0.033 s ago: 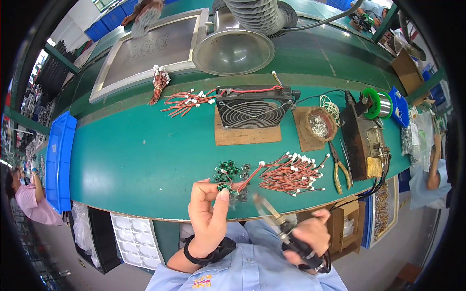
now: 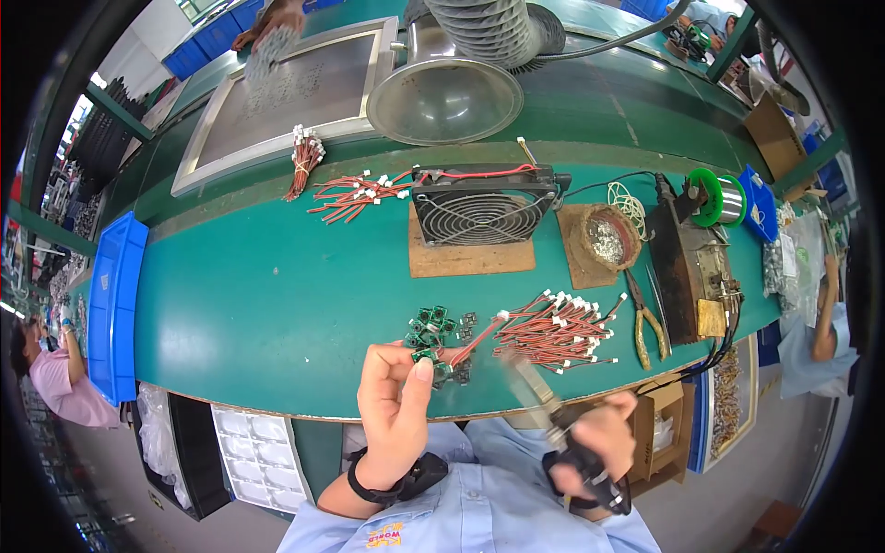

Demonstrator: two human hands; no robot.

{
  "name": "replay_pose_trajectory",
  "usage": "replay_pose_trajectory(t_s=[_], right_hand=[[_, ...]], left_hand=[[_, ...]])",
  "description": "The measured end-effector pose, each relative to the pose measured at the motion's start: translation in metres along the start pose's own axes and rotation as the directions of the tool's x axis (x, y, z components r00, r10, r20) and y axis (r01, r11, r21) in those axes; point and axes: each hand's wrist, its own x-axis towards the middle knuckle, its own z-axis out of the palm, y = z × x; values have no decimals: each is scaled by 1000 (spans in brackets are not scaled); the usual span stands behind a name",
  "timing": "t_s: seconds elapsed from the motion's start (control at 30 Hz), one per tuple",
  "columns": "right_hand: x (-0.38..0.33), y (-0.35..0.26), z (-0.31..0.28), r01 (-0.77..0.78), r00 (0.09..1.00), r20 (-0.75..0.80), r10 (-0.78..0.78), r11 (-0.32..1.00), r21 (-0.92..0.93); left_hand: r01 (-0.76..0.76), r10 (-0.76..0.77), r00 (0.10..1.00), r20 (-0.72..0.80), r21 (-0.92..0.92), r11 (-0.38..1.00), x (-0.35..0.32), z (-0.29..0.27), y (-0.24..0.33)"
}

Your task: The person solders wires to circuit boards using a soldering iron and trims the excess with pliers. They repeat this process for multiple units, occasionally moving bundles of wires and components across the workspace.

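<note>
My left hand (image 2: 395, 392), with a black band at the wrist, pinches a small green circuit board (image 2: 424, 355) between thumb and forefinger. A red-and-black wire lead (image 2: 475, 343) with a white plug runs from the board towards the right. Several more green boards (image 2: 430, 323) and small dark square parts (image 2: 458, 373) lie beside these fingers. My right hand (image 2: 604, 442), smeared by motion, is wrapped round the black handle of a soldering iron (image 2: 546, 396). Its blurred metal end points up and left, near the pile of wire leads (image 2: 562, 332) and apart from the board.
A black fan (image 2: 484, 217) stands on a brown board mid-table. Right of it are a round solder pot (image 2: 604, 238), pliers (image 2: 648, 324), a solder spool (image 2: 717, 196) and a dark metal box (image 2: 682, 267). A blue tray (image 2: 115, 309) sits left; a duct hood (image 2: 447, 101) hangs behind.
My right hand has moved slightly right with the soldering iron, its tip drawing away from the board. The held board and my left hand have barely moved.
</note>
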Motion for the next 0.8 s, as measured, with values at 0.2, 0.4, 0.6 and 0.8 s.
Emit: replay_pose_trajectory(t_s=[0.2,0.4,0.6,0.8], right_hand=[[22,51,6,-396,870,-378,316,906,-153],[30,43,16,-434,822,-430,374,899,-48],[21,46,25,-352,862,-394,320,936,-9],[11,50,26,-306,885,-377,273,952,-28]], left_hand=[[170,-146,985,90,-396,902,8,2,6],[190,-157,979,129,-311,931,4,-12,19],[-59,58,998,-37,-7,998,33,-55,46],[-89,91,979,-182,20,996,29,-83,47]])
